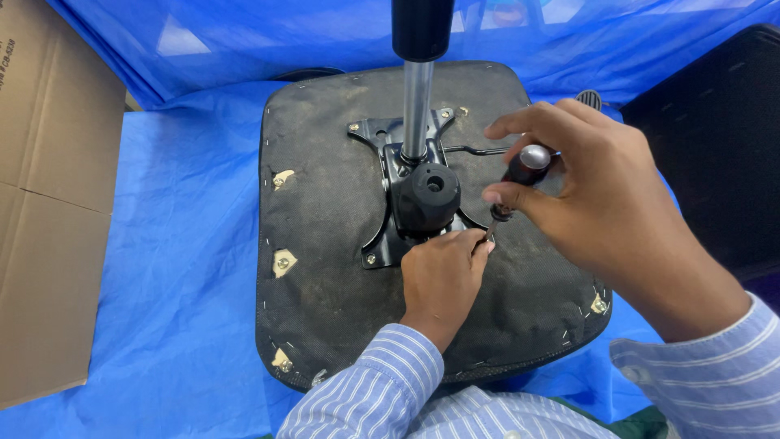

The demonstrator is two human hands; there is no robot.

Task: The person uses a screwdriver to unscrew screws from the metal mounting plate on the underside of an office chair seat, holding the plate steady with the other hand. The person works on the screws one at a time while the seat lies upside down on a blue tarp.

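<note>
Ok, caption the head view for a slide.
Right hand turns a screwdriver at the mounting plate under an upturned chair seat; left hand steadies it.

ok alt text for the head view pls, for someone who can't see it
Seen from above, a person's right hand holds a dark-handled screwdriver upright at the black metal plate bolted under an upturned chair seat, while the left hand steadies its tip. A chrome post rises from the plate; the seat lies on a blue sheet, with cardboard at left.
</note>
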